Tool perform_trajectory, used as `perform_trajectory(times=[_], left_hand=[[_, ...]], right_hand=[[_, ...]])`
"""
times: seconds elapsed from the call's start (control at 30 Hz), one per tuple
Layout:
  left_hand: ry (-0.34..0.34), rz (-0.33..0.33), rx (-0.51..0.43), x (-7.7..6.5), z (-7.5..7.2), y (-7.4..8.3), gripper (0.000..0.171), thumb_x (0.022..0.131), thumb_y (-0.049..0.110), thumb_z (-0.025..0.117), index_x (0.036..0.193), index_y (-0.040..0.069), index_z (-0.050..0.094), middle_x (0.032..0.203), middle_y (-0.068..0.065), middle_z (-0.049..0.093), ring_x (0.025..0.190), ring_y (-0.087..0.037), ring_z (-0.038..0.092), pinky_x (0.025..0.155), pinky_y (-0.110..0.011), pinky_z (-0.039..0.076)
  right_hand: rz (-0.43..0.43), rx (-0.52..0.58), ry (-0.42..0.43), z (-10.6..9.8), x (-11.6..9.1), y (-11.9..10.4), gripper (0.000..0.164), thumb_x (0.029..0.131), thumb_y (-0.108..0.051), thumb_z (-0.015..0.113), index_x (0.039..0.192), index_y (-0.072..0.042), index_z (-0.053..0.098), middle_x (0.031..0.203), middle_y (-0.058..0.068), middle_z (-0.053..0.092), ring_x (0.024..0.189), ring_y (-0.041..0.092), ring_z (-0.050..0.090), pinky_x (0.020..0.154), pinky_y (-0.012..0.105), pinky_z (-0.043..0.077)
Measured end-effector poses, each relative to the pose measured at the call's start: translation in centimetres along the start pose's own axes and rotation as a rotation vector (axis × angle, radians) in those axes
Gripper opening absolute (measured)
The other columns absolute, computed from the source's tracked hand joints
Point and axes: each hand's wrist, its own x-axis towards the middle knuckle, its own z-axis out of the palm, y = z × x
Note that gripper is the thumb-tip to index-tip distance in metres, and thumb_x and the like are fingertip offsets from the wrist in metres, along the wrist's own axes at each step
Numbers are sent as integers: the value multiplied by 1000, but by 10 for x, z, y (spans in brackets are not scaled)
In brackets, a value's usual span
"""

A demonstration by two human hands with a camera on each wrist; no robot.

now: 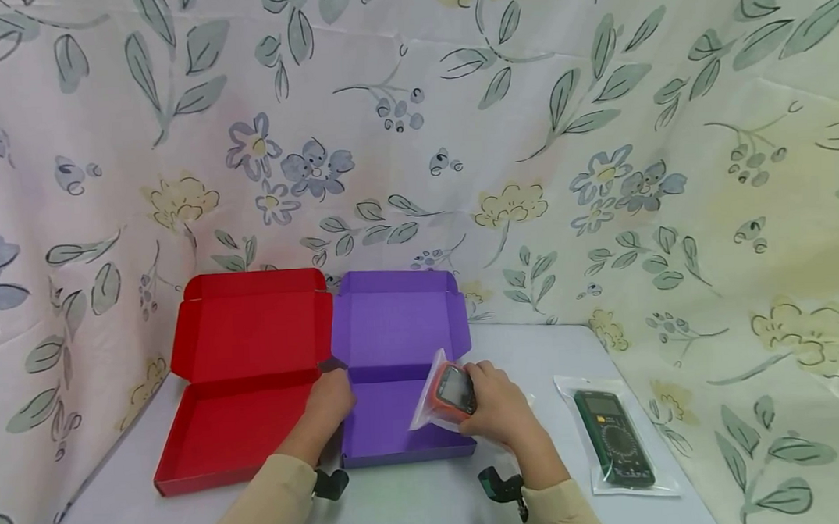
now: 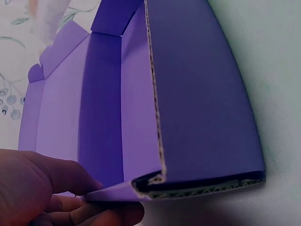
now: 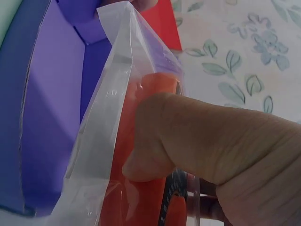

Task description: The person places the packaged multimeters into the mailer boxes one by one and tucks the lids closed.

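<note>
My right hand grips an orange multimeter in a clear plastic bag, held tilted over the right part of the open purple cardboard box. In the right wrist view the thumb presses flat along the meter's orange side through the plastic. My left hand is at the left side of the purple box. Seen from the left wrist, its thumb and fingers pinch the box's side wall. The lid of the purple box stands raised at the back.
An open red cardboard box stands left of the purple one, lid up. On the right of the white table lies a green multimeter in a clear bag. Floral cloth hangs behind and at the sides.
</note>
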Motion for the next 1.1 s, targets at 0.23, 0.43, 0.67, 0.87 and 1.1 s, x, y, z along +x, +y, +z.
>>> perform_trajectory(times=[0.23,0.43,0.67,0.87,1.1], left_hand=[[2,-3,-10,3,0,-2,15,88,0,60,73,1,61,71,-12,60,65,-27,56,57,-40,49],[-3,-1,-22,5,-1,-4,17,87,1,60,70,4,59,69,-10,59,64,-26,55,56,-39,48],[-12,-19,-30,5,-1,-5,26,86,1,61,63,8,50,64,-8,53,60,-24,51,52,-36,43],[5,-23,-42,5,-3,-5,19,84,3,63,68,6,54,68,-9,55,62,-26,54,53,-37,46],[-2,-39,-89,3,-6,-6,8,82,4,64,76,2,59,71,-12,59,63,-29,60,53,-40,49]], right_hand=[[-50,-29,-4,-2,9,-13,98,57,-28,94,143,-3,52,123,7,57,99,23,53,81,43,49],[-107,-67,-3,2,17,-22,94,55,-29,92,138,-4,55,115,4,56,95,22,51,76,41,48],[-152,-89,-40,5,24,-37,96,56,-30,95,139,-6,54,120,4,57,100,22,53,80,42,49],[-179,-109,-65,9,29,-49,97,56,-30,96,140,-7,54,123,5,58,104,25,53,83,44,50],[-214,-128,-84,18,33,-56,97,56,-30,97,140,-9,54,123,3,58,109,25,54,93,45,49]])
